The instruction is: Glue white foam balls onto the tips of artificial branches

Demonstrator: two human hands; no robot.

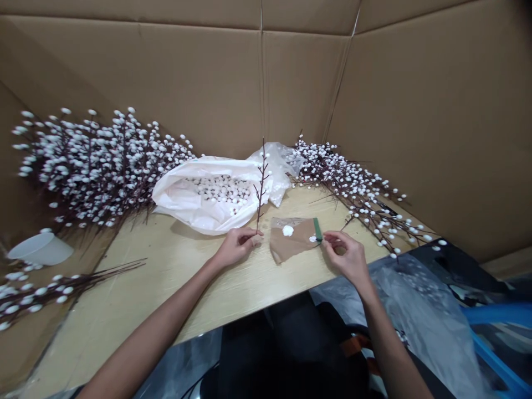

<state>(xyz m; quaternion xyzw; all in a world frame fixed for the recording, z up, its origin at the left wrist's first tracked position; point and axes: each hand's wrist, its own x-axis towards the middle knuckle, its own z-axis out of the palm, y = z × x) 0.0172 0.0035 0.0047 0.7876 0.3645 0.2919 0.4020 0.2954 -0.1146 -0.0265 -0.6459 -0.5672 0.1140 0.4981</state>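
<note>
My left hand (pixel 238 246) pinches the lower end of a bare brown artificial twig (pixel 261 185), which stands upright with short side stubs. My right hand (pixel 347 254) is closed at the fingertips, by the right edge of a brown cardboard piece (pixel 291 246). A thin dark tip shows at those fingers, too small to name. On the cardboard lie a white blob of paste (pixel 287 230) and a smaller white dab beside a green strip (pixel 317 229). Behind the twig, an open white bag (pixel 199 219) holds many loose white berries (pixel 226 189).
Branches with white berries (pixel 103 166) are heaped at the left, and more berry branches (pixel 344 177) lie at the right. A white paper cup (pixel 41 249) rests tilted at far left, near another berry branch (pixel 45 293). Cardboard walls (pixel 166 72) enclose the wooden table (pixel 174 288).
</note>
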